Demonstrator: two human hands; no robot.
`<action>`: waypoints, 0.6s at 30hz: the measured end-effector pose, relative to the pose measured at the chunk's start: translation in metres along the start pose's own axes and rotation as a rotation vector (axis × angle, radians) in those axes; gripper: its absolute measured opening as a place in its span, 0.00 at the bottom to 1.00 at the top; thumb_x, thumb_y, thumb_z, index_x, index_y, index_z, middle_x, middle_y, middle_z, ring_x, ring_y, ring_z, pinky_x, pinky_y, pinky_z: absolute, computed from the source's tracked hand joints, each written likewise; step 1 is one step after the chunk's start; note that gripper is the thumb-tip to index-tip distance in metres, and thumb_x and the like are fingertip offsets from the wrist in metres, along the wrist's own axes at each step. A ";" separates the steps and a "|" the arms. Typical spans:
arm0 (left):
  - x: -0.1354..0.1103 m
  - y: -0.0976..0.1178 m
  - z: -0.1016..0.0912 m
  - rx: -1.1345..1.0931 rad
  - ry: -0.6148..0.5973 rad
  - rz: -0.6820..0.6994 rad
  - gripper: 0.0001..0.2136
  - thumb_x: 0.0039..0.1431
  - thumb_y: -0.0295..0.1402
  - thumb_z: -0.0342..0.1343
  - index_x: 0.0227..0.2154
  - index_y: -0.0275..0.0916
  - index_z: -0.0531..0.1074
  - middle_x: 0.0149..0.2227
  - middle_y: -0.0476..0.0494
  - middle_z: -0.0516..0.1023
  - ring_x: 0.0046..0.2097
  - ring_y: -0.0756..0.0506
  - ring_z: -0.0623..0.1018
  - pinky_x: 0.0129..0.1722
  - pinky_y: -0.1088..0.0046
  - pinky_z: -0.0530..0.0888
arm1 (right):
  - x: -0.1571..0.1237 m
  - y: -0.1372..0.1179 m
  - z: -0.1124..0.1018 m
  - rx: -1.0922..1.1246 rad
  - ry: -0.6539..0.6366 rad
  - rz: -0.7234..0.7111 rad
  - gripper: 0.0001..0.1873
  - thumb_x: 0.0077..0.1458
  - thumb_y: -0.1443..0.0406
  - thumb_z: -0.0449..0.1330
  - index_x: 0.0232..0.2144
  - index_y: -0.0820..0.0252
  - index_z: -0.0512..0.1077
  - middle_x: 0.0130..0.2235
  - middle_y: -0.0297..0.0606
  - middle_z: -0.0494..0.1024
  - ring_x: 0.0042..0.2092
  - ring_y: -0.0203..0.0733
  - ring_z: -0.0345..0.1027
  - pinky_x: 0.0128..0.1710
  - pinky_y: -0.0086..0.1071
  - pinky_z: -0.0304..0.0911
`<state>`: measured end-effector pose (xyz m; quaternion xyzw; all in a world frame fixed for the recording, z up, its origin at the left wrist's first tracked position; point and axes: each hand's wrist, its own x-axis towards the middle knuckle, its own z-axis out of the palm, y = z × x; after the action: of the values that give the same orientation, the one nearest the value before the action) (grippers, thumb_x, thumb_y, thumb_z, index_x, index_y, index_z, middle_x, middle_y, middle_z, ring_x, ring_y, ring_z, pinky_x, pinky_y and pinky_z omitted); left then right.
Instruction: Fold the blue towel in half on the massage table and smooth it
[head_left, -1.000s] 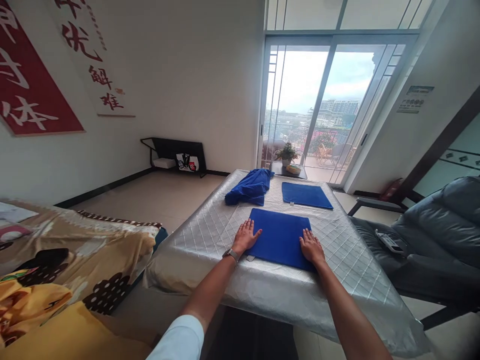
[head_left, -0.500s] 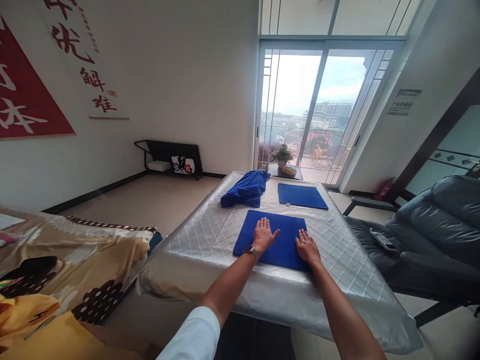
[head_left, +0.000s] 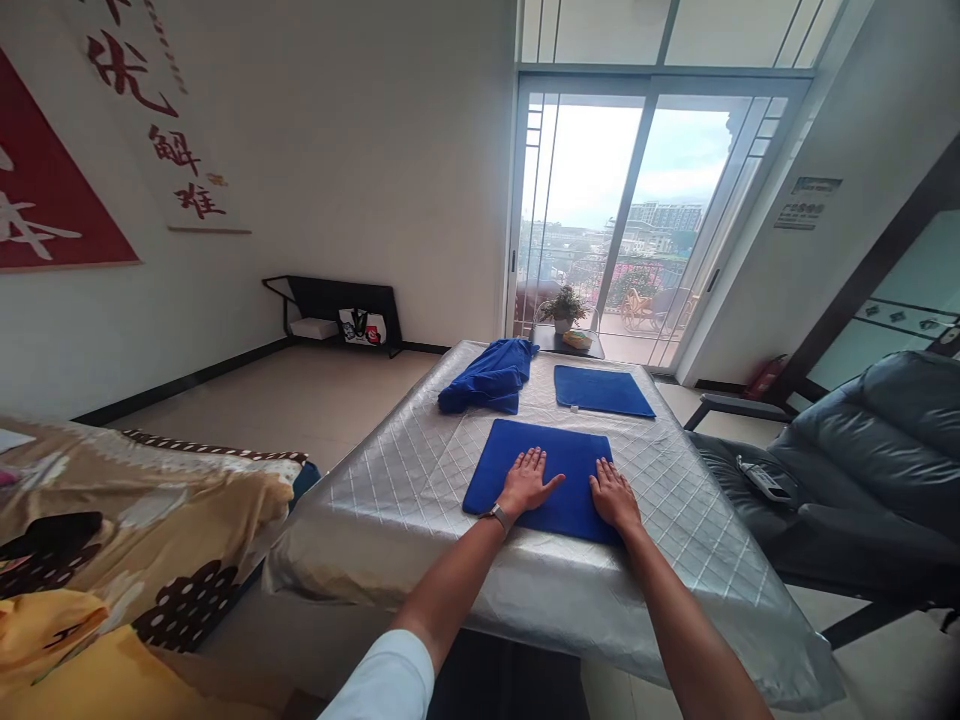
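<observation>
My left hand (head_left: 529,482) lies flat on a blue microfibre towel (head_left: 570,450), fingers spread, with a watch on the wrist. My right hand (head_left: 615,498) rests palm-down on the towel's right edge, close to the left hand. Neither hand grips the cloth. Both sit on a table with a quilted silver cover (head_left: 390,510). Farther along it lie a flat, neatly squared blue towel (head_left: 602,391) and a crumpled blue towel (head_left: 489,377), both out of reach of my fingers.
A black leather recliner (head_left: 847,480) holding a remote control (head_left: 765,480) stands to the right. A bed with a patterned tan blanket (head_left: 135,490) lies to the left. Beyond the table are a potted plant (head_left: 564,307) and a glass balcony door (head_left: 585,200).
My left hand has slid rightward from the towel's left edge onto its middle. The right hand stays on the right edge. The view has turned slightly.
</observation>
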<state>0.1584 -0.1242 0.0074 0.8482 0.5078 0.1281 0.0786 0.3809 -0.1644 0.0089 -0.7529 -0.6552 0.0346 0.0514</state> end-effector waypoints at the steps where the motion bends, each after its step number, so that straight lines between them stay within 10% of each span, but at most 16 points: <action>1: -0.004 -0.017 -0.005 0.017 0.010 -0.063 0.40 0.67 0.59 0.27 0.71 0.34 0.51 0.72 0.38 0.51 0.73 0.40 0.49 0.71 0.57 0.47 | 0.000 0.000 0.000 0.005 0.002 0.002 0.35 0.68 0.56 0.35 0.72 0.66 0.47 0.74 0.39 0.46 0.73 0.42 0.37 0.71 0.40 0.34; 6: -0.023 -0.072 -0.018 0.076 0.043 -0.211 0.43 0.66 0.60 0.25 0.71 0.30 0.50 0.73 0.35 0.49 0.73 0.39 0.48 0.71 0.58 0.47 | 0.001 0.001 0.002 0.006 -0.001 0.002 0.35 0.68 0.56 0.35 0.72 0.66 0.47 0.74 0.38 0.46 0.73 0.41 0.37 0.71 0.39 0.34; 18: -0.025 -0.071 -0.016 0.054 0.053 -0.199 0.43 0.66 0.61 0.27 0.71 0.29 0.48 0.73 0.35 0.49 0.73 0.39 0.48 0.71 0.59 0.47 | 0.007 0.004 0.003 -0.011 -0.058 0.004 0.36 0.68 0.55 0.33 0.72 0.67 0.44 0.74 0.39 0.42 0.74 0.42 0.34 0.71 0.41 0.33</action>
<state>0.0823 -0.1129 0.0005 0.7917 0.5948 0.1282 0.0548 0.3858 -0.1583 0.0053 -0.7532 -0.6550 0.0530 0.0282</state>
